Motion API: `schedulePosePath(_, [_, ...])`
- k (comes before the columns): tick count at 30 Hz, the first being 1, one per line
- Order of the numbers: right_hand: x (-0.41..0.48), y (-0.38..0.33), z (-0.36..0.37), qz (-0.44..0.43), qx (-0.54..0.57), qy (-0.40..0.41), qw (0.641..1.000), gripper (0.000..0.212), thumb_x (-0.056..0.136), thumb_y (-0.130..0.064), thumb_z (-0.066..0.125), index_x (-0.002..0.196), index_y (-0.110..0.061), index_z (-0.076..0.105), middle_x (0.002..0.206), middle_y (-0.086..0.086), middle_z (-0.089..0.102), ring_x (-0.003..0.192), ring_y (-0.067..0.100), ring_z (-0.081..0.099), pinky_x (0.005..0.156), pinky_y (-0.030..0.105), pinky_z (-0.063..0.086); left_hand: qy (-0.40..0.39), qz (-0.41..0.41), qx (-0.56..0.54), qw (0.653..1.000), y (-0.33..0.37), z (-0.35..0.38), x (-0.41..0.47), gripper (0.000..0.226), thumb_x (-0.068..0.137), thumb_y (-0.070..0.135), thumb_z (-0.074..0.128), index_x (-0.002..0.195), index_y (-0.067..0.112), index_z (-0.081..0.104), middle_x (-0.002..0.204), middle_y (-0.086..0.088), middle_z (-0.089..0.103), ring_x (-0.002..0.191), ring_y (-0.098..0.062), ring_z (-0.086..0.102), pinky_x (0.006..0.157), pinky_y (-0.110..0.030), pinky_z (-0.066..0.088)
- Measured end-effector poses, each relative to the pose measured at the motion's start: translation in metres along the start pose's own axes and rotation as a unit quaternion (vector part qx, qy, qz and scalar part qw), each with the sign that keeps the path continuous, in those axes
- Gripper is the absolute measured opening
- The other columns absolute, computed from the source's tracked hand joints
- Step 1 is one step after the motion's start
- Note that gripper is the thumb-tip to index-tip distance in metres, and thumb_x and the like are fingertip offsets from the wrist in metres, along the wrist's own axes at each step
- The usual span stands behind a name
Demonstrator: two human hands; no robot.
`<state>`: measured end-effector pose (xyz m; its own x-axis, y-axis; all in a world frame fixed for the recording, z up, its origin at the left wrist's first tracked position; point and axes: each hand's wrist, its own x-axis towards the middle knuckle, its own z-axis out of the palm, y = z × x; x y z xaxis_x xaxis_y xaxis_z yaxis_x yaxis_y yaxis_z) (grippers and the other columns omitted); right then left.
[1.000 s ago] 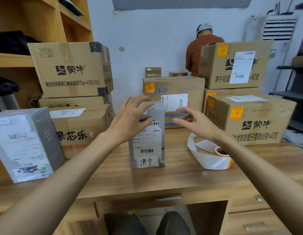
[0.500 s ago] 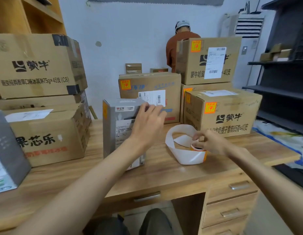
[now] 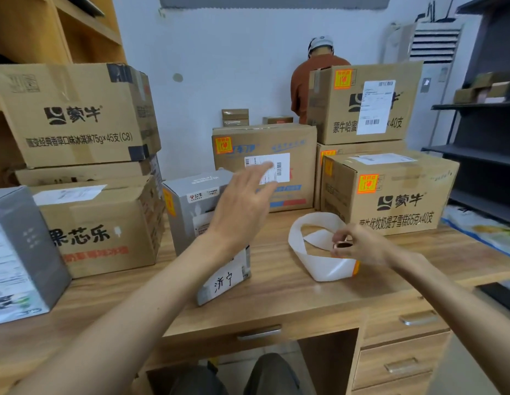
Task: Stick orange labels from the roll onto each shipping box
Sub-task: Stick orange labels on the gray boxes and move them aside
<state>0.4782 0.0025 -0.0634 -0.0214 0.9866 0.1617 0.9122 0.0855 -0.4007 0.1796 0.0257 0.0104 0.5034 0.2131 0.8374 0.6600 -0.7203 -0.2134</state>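
Observation:
A tall grey box (image 3: 191, 206) stands mid-desk with an orange label (image 3: 169, 203) on its left side and a white shipping slip on its front. My left hand (image 3: 242, 201) hovers over its right top with fingers spread and straight, holding nothing. To the right lies the label roll (image 3: 345, 246) with a long loop of white backing paper (image 3: 313, 252) and an orange edge. My right hand (image 3: 359, 246) pinches the roll's core. Brown cartons behind, such as the centre carton (image 3: 293, 138) and the right front carton (image 3: 396, 195), carry orange labels.
Stacked cartons (image 3: 77, 115) and a second grey box (image 3: 17, 252) crowd the desk's left. A person in an orange shirt (image 3: 305, 78) stands behind the cartons. Dark shelving (image 3: 481, 155) is on the right. Desk drawers (image 3: 402, 363) sit below right.
My left hand lifted off the grey box and opened its fingers. My right hand went from reaching across to pinching the label roll. The view swung to the right.

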Motion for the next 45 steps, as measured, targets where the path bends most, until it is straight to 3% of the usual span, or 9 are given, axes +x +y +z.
schedulePosePath(4, [-0.006, 0.0, -0.009, -0.001, 0.006, 0.006, 1.0, 0.018, 0.082, -0.039, 0.077, 0.096, -0.03, 0.069, 0.101, -0.01, 0.067, 0.081, 0.006, 0.059, 0.068, 0.023, 0.041, -0.087, -0.006, -0.117, 0.989, 0.036, 0.023, -0.006, 0.022, 0.088, 0.004, 0.069, 0.109, 0.003, 0.07, 0.117, -0.01, 0.064, 0.104, -0.03, 0.057, 0.082, -0.046, 0.053])
schedulePosePath(10, [-0.027, 0.001, -0.018, -0.002, 0.05, 0.031, 0.998, 0.006, 0.084, -0.02, 0.076, 0.083, -0.021, 0.071, 0.069, -0.02, 0.061, 0.06, -0.016, 0.051, 0.058, 0.01, 0.036, -0.327, -0.174, -0.24, 0.897, 0.079, 0.079, -0.025, 0.034, 0.095, 0.029, 0.065, 0.127, 0.016, 0.065, 0.14, -0.003, 0.053, 0.128, -0.026, 0.05, 0.1, -0.039, 0.043])
schedulePosePath(15, [-0.033, 0.011, -0.014, 0.017, 0.079, -0.008, 0.997, 0.013, 0.084, -0.016, 0.072, 0.096, -0.021, 0.075, 0.085, -0.01, 0.069, 0.058, -0.009, 0.052, 0.057, 0.011, 0.037, -0.332, -0.236, -0.356, 0.841, 0.098, 0.098, -0.034, 0.018, 0.094, 0.019, 0.066, 0.108, 0.009, 0.069, 0.117, -0.006, 0.06, 0.07, -0.016, 0.065, 0.051, -0.03, 0.052])
schedulePosePath(20, [-0.034, 0.011, -0.01, 0.04, 0.159, -0.015, 0.986, 0.019, 0.086, -0.003, 0.066, 0.102, -0.009, 0.074, 0.097, 0.0, 0.072, 0.076, 0.014, 0.06, 0.062, 0.021, 0.049, -0.304, -0.256, -0.335, 0.854, 0.087, 0.101, -0.036, 0.003, 0.092, 0.016, 0.065, 0.091, 0.016, 0.068, 0.096, -0.001, 0.064, 0.084, -0.018, 0.063, 0.072, -0.047, 0.059])
schedulePosePath(24, [-0.035, 0.009, -0.004, 0.024, 0.102, -0.004, 0.994, 0.017, 0.084, -0.011, 0.07, 0.099, -0.017, 0.074, 0.084, -0.01, 0.067, 0.067, 0.003, 0.053, 0.056, 0.009, 0.039, -0.31, -0.268, -0.318, 0.855, 0.067, 0.097, -0.035, 0.011, 0.094, 0.013, 0.065, 0.085, 0.019, 0.065, 0.089, 0.003, 0.064, 0.082, -0.017, 0.064, 0.078, -0.044, 0.059])
schedulePosePath(28, [-0.034, 0.009, 0.007, 0.005, 0.024, 0.045, 0.999, 0.022, 0.085, -0.016, 0.071, 0.106, -0.019, 0.074, 0.099, -0.01, 0.064, 0.086, 0.006, 0.055, 0.065, 0.006, 0.037, -0.313, -0.281, -0.299, 0.857, 0.052, 0.097, -0.038, 0.009, 0.096, 0.012, 0.065, 0.088, 0.015, 0.067, 0.087, 0.003, 0.065, 0.081, -0.015, 0.063, 0.076, -0.039, 0.059])
schedulePosePath(32, [-0.035, 0.007, 0.012, -0.013, 0.007, 0.055, 0.998, 0.015, 0.087, -0.021, 0.071, 0.102, -0.02, 0.073, 0.103, -0.006, 0.07, 0.096, 0.013, 0.061, 0.081, 0.032, 0.048, -0.309, -0.289, -0.277, 0.863, 0.044, 0.097, -0.041, 0.008, 0.097, 0.012, 0.063, 0.092, 0.012, 0.069, 0.09, 0.002, 0.062, 0.081, -0.011, 0.058, 0.066, -0.026, 0.051])
schedulePosePath(38, [-0.035, 0.003, 0.021, -0.036, 0.016, 0.061, 0.997, 0.007, 0.089, -0.024, 0.07, 0.094, -0.027, 0.067, 0.094, -0.009, 0.065, 0.093, 0.015, 0.062, 0.079, 0.035, 0.051, -0.329, -0.19, -0.204, 0.902, 0.051, 0.104, -0.035, 0.049, 0.096, 0.017, 0.062, 0.144, 0.025, 0.055, 0.149, 0.002, 0.049, 0.133, -0.022, 0.049, 0.106, -0.042, 0.044])
schedulePosePath(45, [-0.039, 0.004, 0.025, -0.04, 0.032, 0.074, 0.996, 0.012, 0.09, -0.019, 0.069, 0.102, -0.019, 0.07, 0.095, -0.011, 0.063, 0.091, 0.006, 0.058, 0.079, 0.021, 0.044, -0.353, -0.165, -0.319, 0.864, 0.076, 0.126, -0.03, 0.068, 0.096, 0.006, 0.059, 0.155, 0.03, 0.038, 0.162, 0.009, 0.036, 0.131, -0.024, 0.051, 0.111, -0.043, 0.043])
